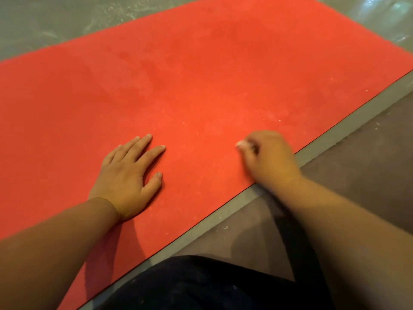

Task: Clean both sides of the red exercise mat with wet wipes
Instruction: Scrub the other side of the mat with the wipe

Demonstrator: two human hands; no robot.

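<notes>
Mat: we see 1 red mat point(201, 74) lying flat and unrolled on the floor point(44, 19); it runs diagonally from lower left to upper right; pale smears and specks mark its top face.
Left hand: the left hand point(127, 177) lies palm down on the mat; fingers straight and spread, released, grasping nothing.
Right hand: the right hand point(270, 157) is blurred; it sits on the mat just inside the near edge, well apart from the left hand; fingers curled, clenched on the wet wipe point(241, 144).
Wet wipe: only 1 small white bit shows at the fingertips, touching the mat.
Floor: a grey strip borders the mat's near edge; darker brown floor lies beside it.
Clothing: dark clothing point(201, 285) fills the bottom of our view.
</notes>
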